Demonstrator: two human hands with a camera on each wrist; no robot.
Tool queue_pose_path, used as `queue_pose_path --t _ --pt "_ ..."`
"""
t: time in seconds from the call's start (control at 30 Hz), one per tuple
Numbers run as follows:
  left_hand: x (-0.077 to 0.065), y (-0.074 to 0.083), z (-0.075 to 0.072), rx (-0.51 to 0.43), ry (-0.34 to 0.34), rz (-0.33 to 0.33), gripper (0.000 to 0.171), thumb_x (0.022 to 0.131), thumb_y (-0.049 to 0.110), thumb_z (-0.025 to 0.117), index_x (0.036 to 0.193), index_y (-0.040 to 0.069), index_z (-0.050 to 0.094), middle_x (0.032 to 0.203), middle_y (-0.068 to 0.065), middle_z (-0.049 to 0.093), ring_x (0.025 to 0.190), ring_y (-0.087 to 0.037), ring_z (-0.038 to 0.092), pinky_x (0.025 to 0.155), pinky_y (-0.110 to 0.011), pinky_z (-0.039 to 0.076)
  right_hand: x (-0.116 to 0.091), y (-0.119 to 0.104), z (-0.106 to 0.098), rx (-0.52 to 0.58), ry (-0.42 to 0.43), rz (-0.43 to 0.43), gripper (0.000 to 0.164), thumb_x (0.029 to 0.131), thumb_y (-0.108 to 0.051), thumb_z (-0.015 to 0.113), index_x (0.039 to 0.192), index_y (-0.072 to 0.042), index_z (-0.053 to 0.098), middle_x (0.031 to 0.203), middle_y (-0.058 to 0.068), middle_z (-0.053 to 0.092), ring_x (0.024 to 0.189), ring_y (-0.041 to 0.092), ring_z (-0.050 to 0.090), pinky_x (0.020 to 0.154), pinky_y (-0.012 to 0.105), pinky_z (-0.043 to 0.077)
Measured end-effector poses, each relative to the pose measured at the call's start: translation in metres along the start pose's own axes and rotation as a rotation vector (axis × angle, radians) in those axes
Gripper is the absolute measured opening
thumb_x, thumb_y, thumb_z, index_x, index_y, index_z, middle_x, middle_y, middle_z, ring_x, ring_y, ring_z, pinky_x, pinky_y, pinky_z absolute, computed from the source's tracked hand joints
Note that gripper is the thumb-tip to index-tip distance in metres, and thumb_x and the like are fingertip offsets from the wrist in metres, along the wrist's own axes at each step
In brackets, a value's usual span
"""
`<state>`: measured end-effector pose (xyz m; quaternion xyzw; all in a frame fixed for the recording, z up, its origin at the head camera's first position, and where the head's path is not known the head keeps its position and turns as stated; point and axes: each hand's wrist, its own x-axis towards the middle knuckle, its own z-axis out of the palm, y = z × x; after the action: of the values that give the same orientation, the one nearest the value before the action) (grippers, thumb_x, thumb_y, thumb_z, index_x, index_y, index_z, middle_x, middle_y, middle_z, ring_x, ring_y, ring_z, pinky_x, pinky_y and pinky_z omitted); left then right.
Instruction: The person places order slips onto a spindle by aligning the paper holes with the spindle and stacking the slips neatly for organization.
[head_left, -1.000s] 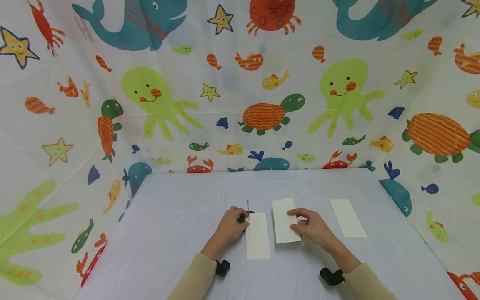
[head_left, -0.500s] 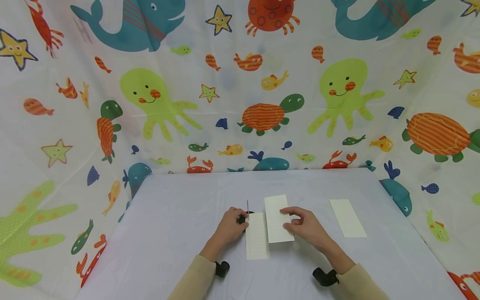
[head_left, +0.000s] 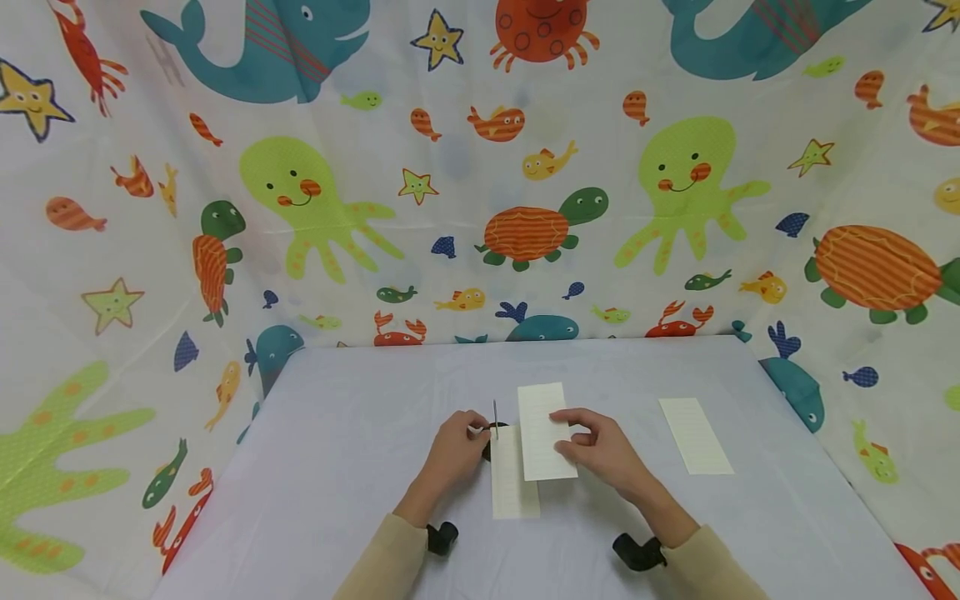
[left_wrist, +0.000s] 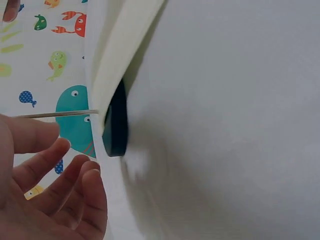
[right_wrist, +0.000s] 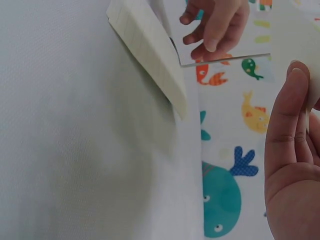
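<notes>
A thin metal spike [head_left: 495, 411] stands upright on a dark round base [left_wrist: 117, 125], like a receipt spike. A ruled paper slip [head_left: 513, 498] lies over the base, and the spike comes up through its upper end. Right beside the spike is my left hand [head_left: 456, 446]; in the left wrist view its thumb and loosely bent fingers stand apart with nothing between them. My right hand [head_left: 606, 450] pinches a second ruled paper slip [head_left: 542, 433] by its right edge, thumb and fingers on opposite faces. This raised slip overlaps the lower one in the head view.
Another ruled paper slip [head_left: 696, 436] lies on the right of the white-covered table [head_left: 360, 400]. Behind the table hangs a curtain [head_left: 450, 283] printed with sea animals. A black wrist camera [head_left: 442, 538] sits on the left wrist, another black camera [head_left: 637, 552] on the right.
The right hand has carried its slip leftward and slightly up, now over part of the lower slip. The left fingers have shifted up a little, off the lower slip's edge, beside the spike.
</notes>
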<state>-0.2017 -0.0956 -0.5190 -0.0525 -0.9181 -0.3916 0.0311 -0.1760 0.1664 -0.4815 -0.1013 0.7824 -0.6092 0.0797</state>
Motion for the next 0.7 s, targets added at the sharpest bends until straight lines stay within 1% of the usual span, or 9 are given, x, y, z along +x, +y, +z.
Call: queue_pose_path --t 0.07,0.33,0.5,0.6,0.7 --pt "0.000 0.004 -0.003 -0.020 0.017 0.009 0.012 0.096 0.014 0.065 0.105 0.008 0.070 0.103 -0.005 0.065 0.086 -0.017 0.058 0.072 -0.035 0.049 0.000 -0.002 0.001 0.006 0.004 -0.003 0.046 0.089 -0.010 0.078 0.132 -0.006 0.064 0.125 0.015 0.054 0.064 0.016 0.053 0.058 0.022 0.045" --pt "0.003 0.017 -0.013 -0.090 0.070 0.026 0.013 0.099 0.017 0.064 0.107 0.009 0.070 0.101 -0.003 0.067 0.087 -0.016 0.058 0.072 -0.032 0.050 0.000 -0.007 0.007 0.020 0.001 -0.013 0.044 0.090 -0.011 0.078 0.131 -0.006 0.065 0.124 0.016 0.056 0.065 0.016 0.054 0.060 0.022 0.046" --pt "0.006 0.023 -0.017 -0.140 0.092 0.015 0.016 0.100 0.018 0.064 0.109 0.008 0.071 0.103 -0.003 0.068 0.091 -0.018 0.060 0.073 -0.033 0.052 0.001 -0.011 0.011 0.030 0.002 -0.016 0.044 0.090 -0.012 0.078 0.131 -0.007 0.065 0.124 0.015 0.056 0.066 0.017 0.056 0.061 0.022 0.047" --pt "0.007 0.026 -0.020 -0.169 0.116 -0.004 0.018 0.101 0.020 0.062 0.110 0.008 0.072 0.103 -0.003 0.068 0.093 -0.020 0.060 0.076 -0.036 0.052 0.002 -0.014 0.013 0.043 0.005 -0.017 0.044 0.090 -0.011 0.078 0.131 -0.007 0.065 0.124 0.015 0.056 0.067 0.018 0.057 0.062 0.022 0.048" --pt "0.009 0.030 -0.023 -0.198 0.136 -0.010 0.019 0.102 0.022 0.061 0.109 0.009 0.072 0.101 -0.003 0.069 0.091 -0.020 0.061 0.077 -0.036 0.053 0.002 -0.016 0.015 0.055 0.004 -0.023 0.044 0.090 -0.010 0.078 0.131 -0.006 0.065 0.123 0.015 0.057 0.068 0.018 0.057 0.063 0.022 0.049"
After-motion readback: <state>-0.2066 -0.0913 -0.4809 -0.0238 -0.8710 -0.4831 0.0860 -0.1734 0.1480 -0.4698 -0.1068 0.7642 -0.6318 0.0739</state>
